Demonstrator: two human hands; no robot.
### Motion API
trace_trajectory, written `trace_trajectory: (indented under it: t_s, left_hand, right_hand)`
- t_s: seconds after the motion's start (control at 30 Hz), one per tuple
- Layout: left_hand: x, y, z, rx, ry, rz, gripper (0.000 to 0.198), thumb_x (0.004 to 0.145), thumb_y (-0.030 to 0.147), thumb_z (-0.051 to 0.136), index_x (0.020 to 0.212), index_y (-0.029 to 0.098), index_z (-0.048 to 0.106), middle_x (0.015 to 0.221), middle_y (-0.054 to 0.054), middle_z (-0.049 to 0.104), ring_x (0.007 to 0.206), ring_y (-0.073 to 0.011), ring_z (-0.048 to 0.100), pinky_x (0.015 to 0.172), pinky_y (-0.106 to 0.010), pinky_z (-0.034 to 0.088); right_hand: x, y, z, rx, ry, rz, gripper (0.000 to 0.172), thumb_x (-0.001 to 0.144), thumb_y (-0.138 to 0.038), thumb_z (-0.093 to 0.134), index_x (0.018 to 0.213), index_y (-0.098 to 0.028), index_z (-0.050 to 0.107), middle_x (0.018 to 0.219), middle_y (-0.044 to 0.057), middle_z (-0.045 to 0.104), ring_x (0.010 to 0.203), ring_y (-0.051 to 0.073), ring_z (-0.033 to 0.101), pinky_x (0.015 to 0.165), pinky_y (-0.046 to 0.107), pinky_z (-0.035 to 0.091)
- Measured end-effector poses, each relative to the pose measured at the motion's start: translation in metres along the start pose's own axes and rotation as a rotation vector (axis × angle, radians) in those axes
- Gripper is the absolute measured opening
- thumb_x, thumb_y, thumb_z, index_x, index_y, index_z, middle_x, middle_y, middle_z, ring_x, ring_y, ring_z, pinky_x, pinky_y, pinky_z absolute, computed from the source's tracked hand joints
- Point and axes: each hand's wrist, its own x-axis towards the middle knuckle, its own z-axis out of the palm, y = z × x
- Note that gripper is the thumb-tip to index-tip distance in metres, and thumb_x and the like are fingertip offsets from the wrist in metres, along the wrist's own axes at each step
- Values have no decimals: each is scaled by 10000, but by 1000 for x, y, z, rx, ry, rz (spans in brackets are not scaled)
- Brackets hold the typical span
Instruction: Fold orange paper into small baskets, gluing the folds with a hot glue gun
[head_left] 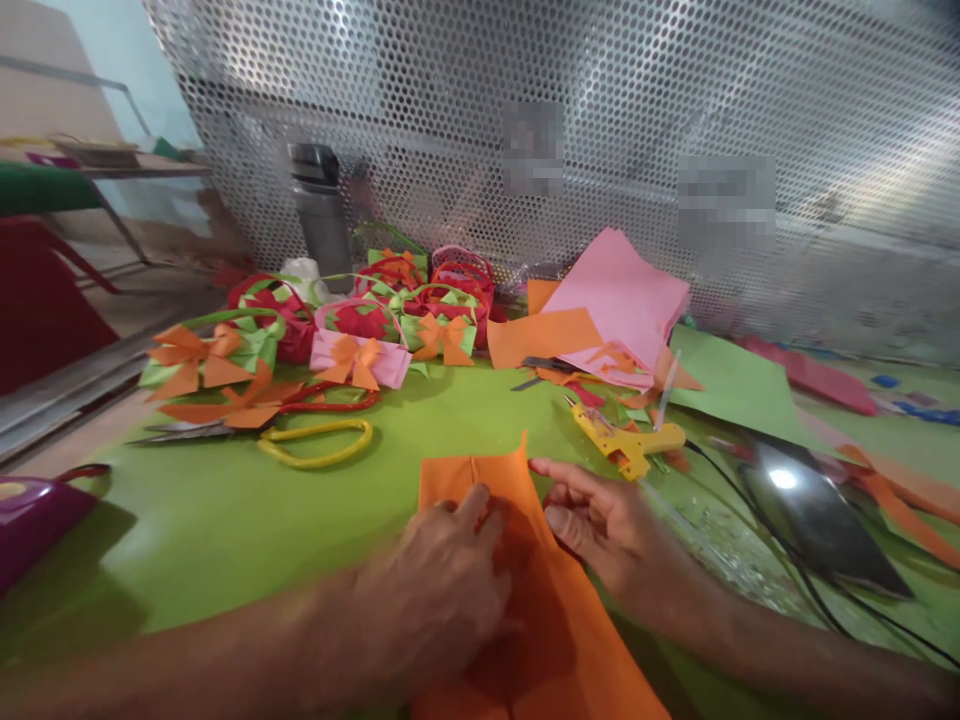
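Note:
A long orange paper sheet [570,640] with a crease lies in front of me on the green tabletop. My left hand [442,580] rests on it, fingertips down near its far end. Motion smears some of those fingers, so their grip is unclear. At the sheet's right edge is my right hand [600,525], its index fingertip by the upturned corner and its thumb apart from the index. A yellow glue gun [626,440] lies just beyond my right hand. Yellow-handled scissors [319,445] and red-handled scissors [330,398] lie farther left.
Small paper baskets with bows [360,355] stand at the back left, before a grey bottle [322,215]. Pink sheets [615,300] and a green sheet [739,385] lie back right. A dark phone [825,520] and black cable [750,510] lie right; a purple object [37,520] sits left.

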Motion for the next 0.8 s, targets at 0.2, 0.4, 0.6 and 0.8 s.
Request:
trace_trajectory:
  t_s: [0.2, 0.4, 0.6, 0.8]
  left_hand:
    - [-2, -1, 3, 9, 53, 42, 153, 808, 260, 580, 715, 145, 621, 712, -72, 594, 780, -237, 533, 513, -285, 432]
    - [-3, -5, 5, -116, 135, -6, 129, 839, 189, 519, 754, 136, 600, 736, -60, 591, 720, -199, 534, 485, -267, 432]
    - [-3, -10, 6, -195, 213, -57, 136, 811, 112, 506, 682, 143, 535, 704, -43, 560, 624, -179, 498, 421, -265, 386]
    - [-1, -10, -1, -124, 182, -71, 81, 780, 83, 490, 801, 125, 556, 782, -53, 578, 655, -175, 520, 434, -247, 423]
  right_hand:
    - [13, -2, 2, -555, 10, -332, 330, 868, -226, 460, 1188, -166, 510, 800, 27, 571, 707, 155, 524, 655, 300, 427]
    - [26, 7, 5, -843, -95, -423, 234, 897, -240, 411, 1081, -202, 550, 829, 35, 584, 734, 188, 559, 619, 314, 419]
    - [31, 18, 7, -880, -79, -473, 213, 906, -250, 389, 1051, -210, 539, 789, 19, 582, 698, 183, 557, 591, 308, 397]
    - [30, 19, 8, -882, -85, -468, 163, 856, -177, 445, 985, -210, 538, 739, 7, 551, 647, 175, 540, 546, 292, 359]
